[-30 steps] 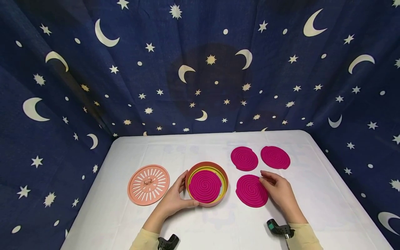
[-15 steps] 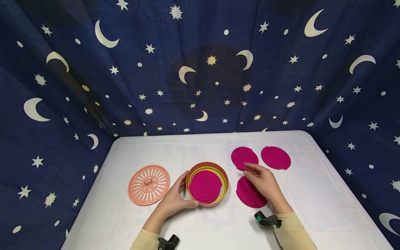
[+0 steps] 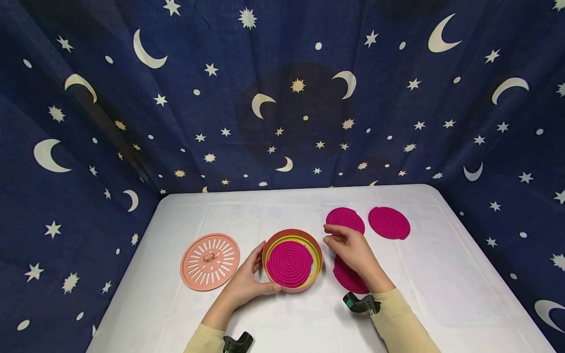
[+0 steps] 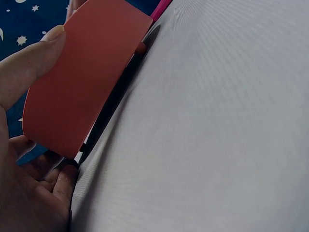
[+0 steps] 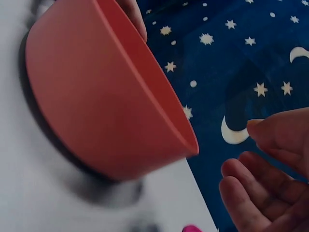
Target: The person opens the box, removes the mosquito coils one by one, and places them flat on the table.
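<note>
A round coral holder (image 3: 319, 249) with a yellow inside stands mid-table. On top within it lies a magenta spiral mosquito coil (image 3: 289, 264). My left hand (image 3: 244, 285) grips the holder from its left side, fingers round the back and thumb at the front. In the left wrist view the thumb presses against the coral wall (image 4: 82, 77). My right hand (image 3: 353, 251) hovers just right of the holder, fingers slightly bent and nothing in them. It partly covers a front coil (image 3: 348, 280) and the coil (image 3: 346, 218) behind it.
Left of the holder lies a slotted coral lid (image 3: 209, 268) with a small wire ring. A further magenta coil (image 3: 389, 223) is at the back right of the white table (image 3: 459, 274). A blue star-patterned curtain (image 3: 304, 49) hangs behind.
My right hand has moved left from the front coil's right edge, across the coils, to beside the holder. My left hand keeps its grip in the same place.
</note>
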Demonstrator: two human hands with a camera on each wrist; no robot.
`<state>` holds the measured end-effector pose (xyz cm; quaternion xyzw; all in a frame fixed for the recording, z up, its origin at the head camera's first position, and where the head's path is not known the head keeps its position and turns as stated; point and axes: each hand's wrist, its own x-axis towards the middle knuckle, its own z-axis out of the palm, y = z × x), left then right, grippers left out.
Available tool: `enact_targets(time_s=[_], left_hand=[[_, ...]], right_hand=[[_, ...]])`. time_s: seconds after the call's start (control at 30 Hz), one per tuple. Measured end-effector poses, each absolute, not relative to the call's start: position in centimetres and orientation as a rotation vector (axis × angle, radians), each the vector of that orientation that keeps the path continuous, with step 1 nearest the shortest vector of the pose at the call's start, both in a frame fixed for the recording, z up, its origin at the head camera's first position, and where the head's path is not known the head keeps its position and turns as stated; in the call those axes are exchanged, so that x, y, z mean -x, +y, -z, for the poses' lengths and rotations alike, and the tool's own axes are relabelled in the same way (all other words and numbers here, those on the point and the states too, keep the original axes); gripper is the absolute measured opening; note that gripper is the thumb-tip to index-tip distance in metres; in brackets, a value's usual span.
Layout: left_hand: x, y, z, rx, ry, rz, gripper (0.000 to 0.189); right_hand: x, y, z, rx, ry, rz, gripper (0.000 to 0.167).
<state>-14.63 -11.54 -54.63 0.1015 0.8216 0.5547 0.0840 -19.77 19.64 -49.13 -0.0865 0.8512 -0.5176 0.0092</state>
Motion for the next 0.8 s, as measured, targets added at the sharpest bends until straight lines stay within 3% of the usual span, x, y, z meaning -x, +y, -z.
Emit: enact_targets(time_s=[0.8], left_hand=[[14.5,-11.6,54.3,-0.31,2.435,-1.643,0.119]], right_hand=[[21.3,12.9,48.7,0.632,2.632,1.192,0.047]])
